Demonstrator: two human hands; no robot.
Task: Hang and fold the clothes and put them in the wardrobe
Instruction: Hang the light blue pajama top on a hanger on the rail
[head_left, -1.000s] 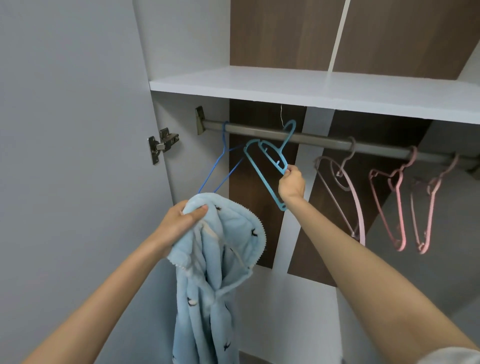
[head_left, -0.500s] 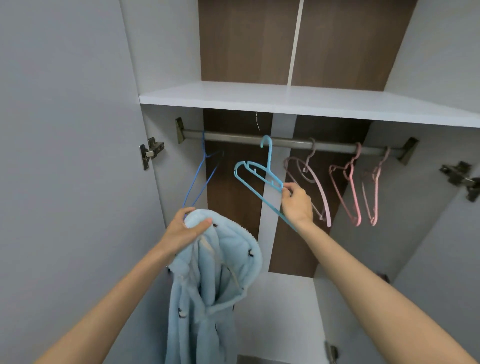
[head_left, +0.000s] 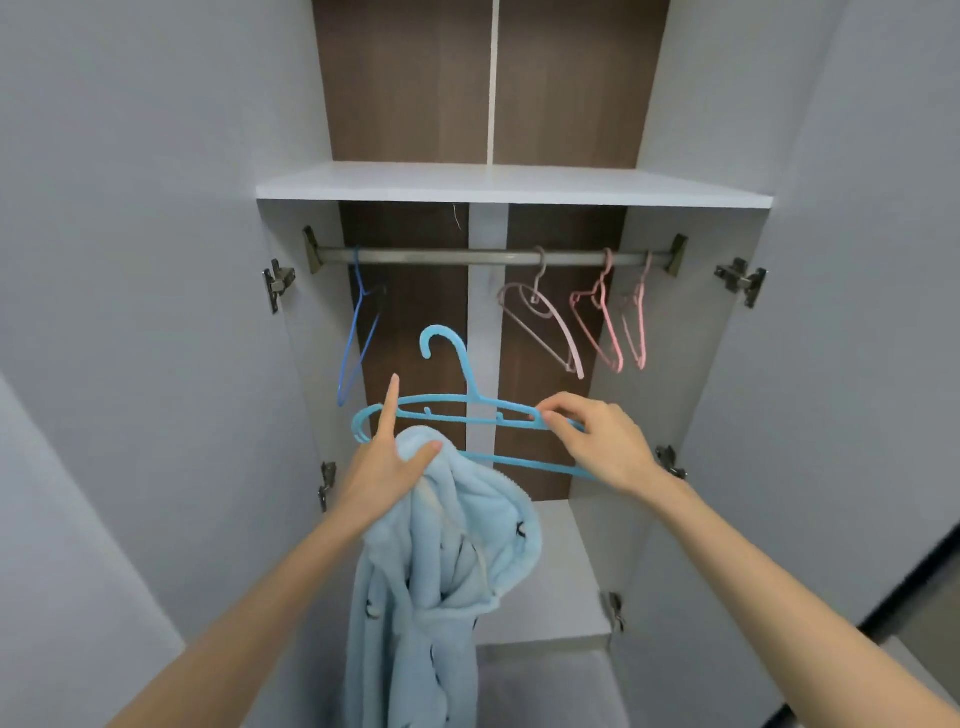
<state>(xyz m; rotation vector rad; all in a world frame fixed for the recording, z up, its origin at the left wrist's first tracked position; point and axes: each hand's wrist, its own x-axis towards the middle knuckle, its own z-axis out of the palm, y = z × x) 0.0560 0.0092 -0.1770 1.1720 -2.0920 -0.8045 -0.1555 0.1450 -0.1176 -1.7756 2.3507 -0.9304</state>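
Garment: a light blue fleece garment (head_left: 431, 597) with small dark marks is held up in front of the open wardrobe (head_left: 291, 364) and hangs down below the frame.
Left hand: the left hand (head_left: 387, 467) is clamped on the top of the garment, with the thumb laid over the fleece and the forefinger pointed straight up, crossing the hanger.
Right hand: the right hand (head_left: 597, 441) pinches the right arm of the hanger between thumb and fingertips.
Hanger: a light blue hanger (head_left: 467, 410) is held level just above the garment, hook up, below the rail and not touching it.
Doors: the left door (head_left: 130, 260) and right door (head_left: 857, 312) are swung wide open.
Base: a white base board (head_left: 550, 571) is seen low inside.
Rail: on the metal rail (head_left: 441, 256) a dark blue hanger (head_left: 358, 332) is hung at the left, and three pink hangers (head_left: 597, 322) are bunched at the right.
Shelf: a white shelf (head_left: 509, 184) is set just above the rail.
Back: the brown back panel (head_left: 410, 312) is split by a pale strip.
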